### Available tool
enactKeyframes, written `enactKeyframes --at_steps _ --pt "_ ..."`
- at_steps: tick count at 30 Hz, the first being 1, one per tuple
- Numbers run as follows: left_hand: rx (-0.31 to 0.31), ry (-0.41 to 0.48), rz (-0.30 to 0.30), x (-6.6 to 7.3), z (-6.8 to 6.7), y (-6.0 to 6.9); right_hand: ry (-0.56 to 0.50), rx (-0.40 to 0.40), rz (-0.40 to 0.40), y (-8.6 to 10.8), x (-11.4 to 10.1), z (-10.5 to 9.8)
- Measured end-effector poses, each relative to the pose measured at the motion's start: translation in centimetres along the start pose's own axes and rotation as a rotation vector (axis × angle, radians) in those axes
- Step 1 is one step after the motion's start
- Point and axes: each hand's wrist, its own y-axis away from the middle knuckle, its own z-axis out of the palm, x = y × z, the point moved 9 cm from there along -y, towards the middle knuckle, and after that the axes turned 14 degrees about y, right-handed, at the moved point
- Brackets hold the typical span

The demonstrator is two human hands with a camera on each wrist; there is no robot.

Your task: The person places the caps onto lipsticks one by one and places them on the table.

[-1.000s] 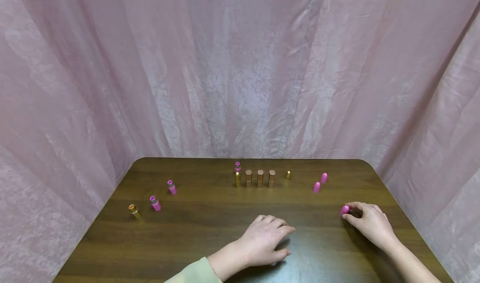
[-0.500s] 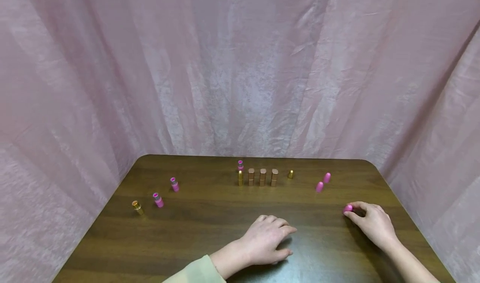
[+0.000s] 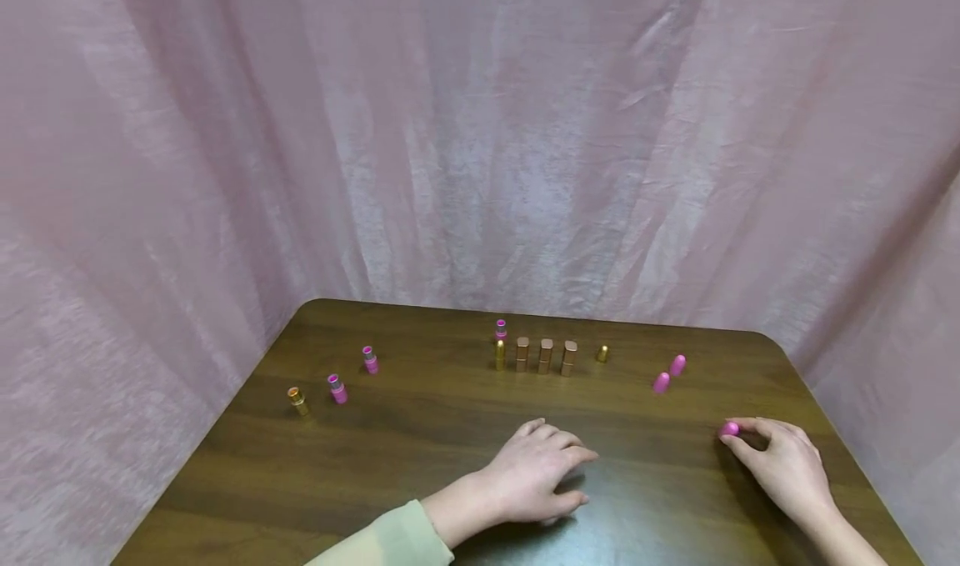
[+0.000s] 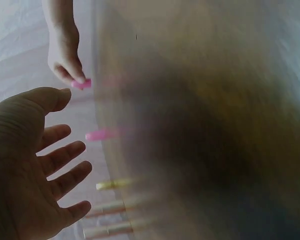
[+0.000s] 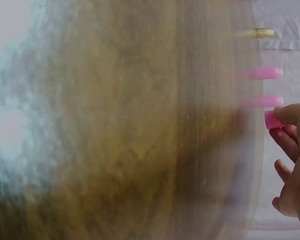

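Note:
At the right of the table, my right hand (image 3: 787, 470) pinches a pink lipstick cap (image 3: 729, 429) between thumb and forefinger. In the right wrist view this cap (image 5: 273, 119) sits at the fingertips; whether it touches the tabletop, I cannot tell. Two more pink caps (image 3: 661, 383) stand just beyond that hand, to its left. My left hand (image 3: 536, 478) hovers over the front middle of the table, palm down, with its fingers spread and nothing held. The left wrist view shows its loosely bent fingers (image 4: 70, 180).
Uncapped pink lipsticks (image 3: 337, 388) and an uncapped gold one (image 3: 297, 401) stand at left. At the back middle are a gold lipstick (image 3: 500, 355), three rose-gold lipsticks (image 3: 546, 356), a pink uncapped one (image 3: 501, 329) and a small gold cap (image 3: 602, 353). Pink curtains (image 3: 480, 132) surround the table.
The head view has turned, so the table's things sit farther right in it. My right hand, still pinching the pink cap, has shifted slightly right, away from the other two caps.

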Motion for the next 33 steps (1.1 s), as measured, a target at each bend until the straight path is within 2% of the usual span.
enactKeyframes --at_steps 8,15,19,25,33 --pt "0.073 0.022 -0.058 -3.1 -2.8 2.1 -0.041 0.038 0.008 -0.2 -0.8 -0.8" --pt "0.144 0.053 -0.148 -6.5 -5.9 4.9 -0.149 -0.043 0.09 -0.1 -1.9 -0.6" --pt "0.191 0.071 -0.213 -8.8 -7.6 6.5 -0.234 -0.095 0.121 0.0 -3.1 -0.4" --pt "0.304 0.079 -0.327 -12.8 -10.4 9.2 -0.362 -0.185 0.178 0.1 -4.8 0.4" --pt "0.418 0.013 -0.488 -18.4 -14.5 13.9 -0.526 -0.208 0.15 0.3 -8.0 1.4"
